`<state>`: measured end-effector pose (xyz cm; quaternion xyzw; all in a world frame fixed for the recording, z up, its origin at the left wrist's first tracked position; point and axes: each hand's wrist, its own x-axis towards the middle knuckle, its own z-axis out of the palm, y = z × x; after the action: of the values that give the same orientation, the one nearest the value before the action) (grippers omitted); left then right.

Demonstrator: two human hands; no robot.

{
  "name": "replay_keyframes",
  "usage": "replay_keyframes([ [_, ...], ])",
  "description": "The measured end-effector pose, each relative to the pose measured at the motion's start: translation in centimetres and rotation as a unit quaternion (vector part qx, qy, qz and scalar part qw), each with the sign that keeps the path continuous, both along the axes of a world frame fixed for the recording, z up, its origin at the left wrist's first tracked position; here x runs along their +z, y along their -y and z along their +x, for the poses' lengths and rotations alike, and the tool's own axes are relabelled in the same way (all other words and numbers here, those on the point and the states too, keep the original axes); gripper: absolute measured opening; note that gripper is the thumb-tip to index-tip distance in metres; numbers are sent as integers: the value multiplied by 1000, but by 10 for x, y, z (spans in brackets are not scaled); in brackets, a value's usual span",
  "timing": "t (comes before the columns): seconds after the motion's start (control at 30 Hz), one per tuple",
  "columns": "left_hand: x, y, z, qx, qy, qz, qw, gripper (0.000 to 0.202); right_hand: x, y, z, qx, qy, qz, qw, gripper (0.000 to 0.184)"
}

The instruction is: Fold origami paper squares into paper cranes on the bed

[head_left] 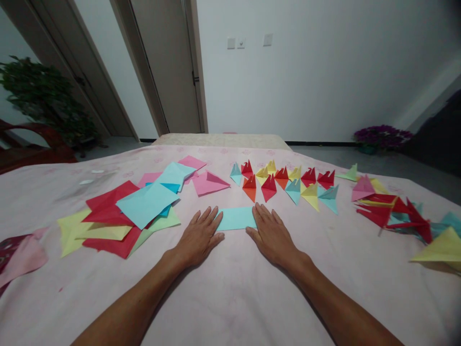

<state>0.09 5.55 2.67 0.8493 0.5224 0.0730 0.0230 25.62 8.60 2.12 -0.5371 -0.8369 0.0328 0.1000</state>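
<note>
A folded light blue paper [236,218] lies flat on the pink cloth [230,288] in front of me. My left hand [200,235] rests flat on its left end, fingers stretched out. My right hand [272,233] lies flat on its right end, fingers also stretched and together. Neither hand grips anything. Just beyond the paper stands a row of several small folded paper figures [284,182] in red, yellow and blue.
A loose pile of coloured paper sheets [122,211] lies at the left. More folded pieces [396,211] crowd the right edge. A potted plant [43,101] and wooden chair stand far left, doors [169,67] behind, purple flowers [382,137] on the floor right.
</note>
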Motion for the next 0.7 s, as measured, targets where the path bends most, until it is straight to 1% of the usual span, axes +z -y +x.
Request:
replay_keyframes([
  [0.07,-6,-2,-1,28,26,10,999,59,-1,0,1,-39,-22,4,999,71],
  [0.13,-14,-5,-3,43,59,23,997,58,-2,0,3,-63,-48,7,997,70],
  [0.23,-25,-8,-7,63,117,58,989,61,-3,-2,7,-56,-101,21,993,58],
  [0.3,-28,-10,-8,69,145,89,983,67,-4,-4,11,-39,-146,42,988,49],
  [0.33,-27,-10,-7,68,152,107,980,70,-4,-5,12,-30,-169,58,983,45],
  [0.4,-21,-9,-5,61,153,146,976,76,-2,-5,14,-3,-213,100,972,35],
  [0.5,-5,-3,2,51,139,204,968,78,5,0,14,70,-247,171,951,14],
  [0.53,1,-1,5,49,135,223,964,76,9,4,13,100,-246,188,945,11],
  [0.6,9,3,10,41,127,255,958,67,16,11,11,157,-228,207,939,16],
  [0.7,13,8,15,5,143,269,952,40,23,21,7,202,-190,204,939,19],
])
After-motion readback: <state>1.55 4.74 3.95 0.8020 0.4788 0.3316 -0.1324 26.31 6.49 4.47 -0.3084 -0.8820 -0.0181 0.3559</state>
